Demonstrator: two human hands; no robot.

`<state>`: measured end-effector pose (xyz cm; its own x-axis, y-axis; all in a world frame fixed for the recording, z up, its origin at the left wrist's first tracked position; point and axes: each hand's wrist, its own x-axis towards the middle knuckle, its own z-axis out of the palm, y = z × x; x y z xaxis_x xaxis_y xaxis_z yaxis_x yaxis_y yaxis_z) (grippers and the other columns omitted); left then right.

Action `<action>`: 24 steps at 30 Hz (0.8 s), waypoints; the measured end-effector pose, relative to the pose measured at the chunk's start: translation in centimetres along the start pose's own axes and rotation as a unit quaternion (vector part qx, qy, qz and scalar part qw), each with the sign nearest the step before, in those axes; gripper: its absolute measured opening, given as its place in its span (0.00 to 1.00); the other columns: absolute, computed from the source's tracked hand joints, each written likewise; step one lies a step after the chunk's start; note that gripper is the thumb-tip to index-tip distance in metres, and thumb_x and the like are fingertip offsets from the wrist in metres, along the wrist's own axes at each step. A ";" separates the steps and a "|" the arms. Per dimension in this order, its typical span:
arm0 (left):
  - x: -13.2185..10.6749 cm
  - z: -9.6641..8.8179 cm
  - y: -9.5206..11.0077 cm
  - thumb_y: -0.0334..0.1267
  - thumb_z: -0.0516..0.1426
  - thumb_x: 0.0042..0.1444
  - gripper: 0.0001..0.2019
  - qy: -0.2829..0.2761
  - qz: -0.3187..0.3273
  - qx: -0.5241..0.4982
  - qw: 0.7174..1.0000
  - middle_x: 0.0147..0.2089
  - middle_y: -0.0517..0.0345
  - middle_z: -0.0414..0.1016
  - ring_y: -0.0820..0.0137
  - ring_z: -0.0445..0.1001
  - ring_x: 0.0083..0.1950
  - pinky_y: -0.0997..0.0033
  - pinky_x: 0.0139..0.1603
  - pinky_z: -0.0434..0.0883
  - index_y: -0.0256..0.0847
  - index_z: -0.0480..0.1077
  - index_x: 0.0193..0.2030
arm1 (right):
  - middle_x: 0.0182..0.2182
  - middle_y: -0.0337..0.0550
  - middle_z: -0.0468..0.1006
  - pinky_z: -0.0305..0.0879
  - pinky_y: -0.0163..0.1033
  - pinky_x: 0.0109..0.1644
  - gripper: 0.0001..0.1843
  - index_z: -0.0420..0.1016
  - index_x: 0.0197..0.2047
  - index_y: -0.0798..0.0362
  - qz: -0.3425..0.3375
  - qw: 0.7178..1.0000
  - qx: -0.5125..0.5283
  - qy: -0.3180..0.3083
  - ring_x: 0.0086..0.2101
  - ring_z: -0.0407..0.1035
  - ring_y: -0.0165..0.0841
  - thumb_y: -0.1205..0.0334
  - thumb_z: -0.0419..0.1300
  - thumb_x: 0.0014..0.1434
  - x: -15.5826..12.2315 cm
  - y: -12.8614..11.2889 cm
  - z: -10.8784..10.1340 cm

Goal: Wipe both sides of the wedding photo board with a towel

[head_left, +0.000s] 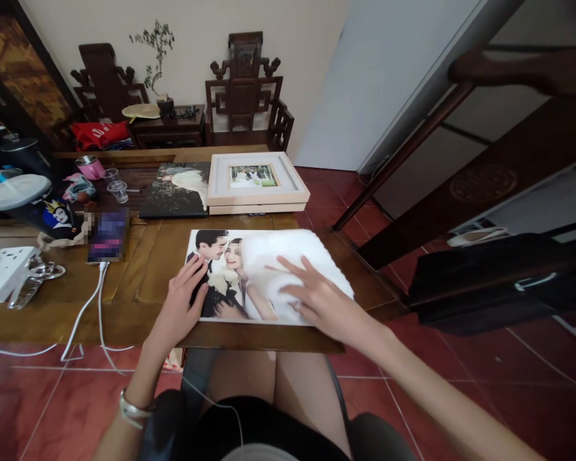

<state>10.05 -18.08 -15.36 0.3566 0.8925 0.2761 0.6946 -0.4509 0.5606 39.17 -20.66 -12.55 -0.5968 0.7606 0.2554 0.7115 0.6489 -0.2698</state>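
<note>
A large wedding photo lies flat near the table's front edge. A white fluffy cloth covers much of its right side. My left hand rests on the photo's left edge, fingers stretched out and thumb apart. My right hand is over the cloth with its fingers spread, a little blurred. Whether its fingertips press on the cloth I cannot tell. Beyond the photo stand a light wooden picture frame and a dark photo panel, side by side.
On the left of the wooden table are a phone with a white cable, a power strip, a clear hair claw and a black lidded cup. A wooden chair stands at the right.
</note>
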 end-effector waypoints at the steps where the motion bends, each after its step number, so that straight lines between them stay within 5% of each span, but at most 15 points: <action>1: 0.0 0.0 0.0 0.39 0.47 0.67 0.21 0.001 0.001 -0.002 1.000 0.69 0.47 0.59 0.60 0.53 0.72 0.45 0.67 0.55 0.44 0.61 0.65 | 0.58 0.55 0.71 0.51 0.67 0.64 0.21 0.76 0.43 0.53 0.010 1.000 -0.005 -0.007 0.63 0.54 0.49 0.82 0.53 0.52 1.3 1.0 -0.1; 5: 0.1 0.1 0.0 0.38 0.47 0.67 0.21 0.006 -0.001 0.000 1.000 0.69 0.45 0.60 0.60 0.53 0.72 0.46 0.68 0.55 0.42 0.61 0.65 | 0.50 0.56 0.78 0.53 0.65 0.63 0.21 0.74 0.48 0.55 0.048 0.998 -0.030 -0.009 0.63 0.54 0.49 0.81 0.51 0.56 5.7 4.0 0.0; 8: 0.1 0.2 0.1 0.39 0.47 0.67 0.21 0.015 -0.005 0.005 1.000 0.69 0.45 0.59 0.59 0.53 0.72 0.46 0.68 0.56 0.40 0.62 0.65 | 0.52 0.61 0.75 0.54 0.65 0.62 0.20 0.73 0.51 0.58 0.061 0.997 -0.041 -0.002 0.64 0.54 0.50 0.80 0.52 0.58 6.5 4.3 0.4; 12: 0.0 0.3 0.1 0.38 0.48 0.67 0.21 0.024 -0.003 0.007 1.000 0.69 0.45 0.60 0.59 0.54 0.71 0.47 0.67 0.57 0.40 0.62 0.64 | 0.58 0.62 0.70 0.52 0.69 0.62 0.18 0.76 0.45 0.58 0.039 0.998 -0.039 0.013 0.64 0.52 0.53 0.81 0.54 0.55 3.3 1.4 0.7; 19: 0.0 0.5 0.1 0.38 0.48 0.67 0.21 0.028 -0.003 0.000 1.000 0.69 0.47 0.60 0.59 0.54 0.71 0.46 0.68 0.56 0.43 0.62 0.65 | 0.63 0.45 0.65 0.49 0.70 0.64 0.16 0.72 0.25 0.51 -0.035 0.998 -0.007 0.060 0.66 0.47 0.48 0.79 0.53 0.55 -5.0 -5.6 2.0; 24: 0.0 0.4 0.1 0.38 0.48 0.66 0.21 0.023 0.003 0.003 1.000 0.69 0.48 0.60 0.60 0.53 0.72 0.45 0.68 0.55 0.44 0.61 0.65 | 0.63 0.46 0.65 0.52 0.70 0.63 0.16 0.76 0.29 0.51 -0.055 0.998 0.008 0.011 0.64 0.50 0.50 0.80 0.54 0.55 -4.0 -6.1 0.9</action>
<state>10.35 -18.09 -15.57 0.3317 0.8890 0.3158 0.6965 -0.4565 0.5536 36.89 -27.63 -12.73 -0.6628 0.6842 0.3043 0.6356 0.7289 -0.2545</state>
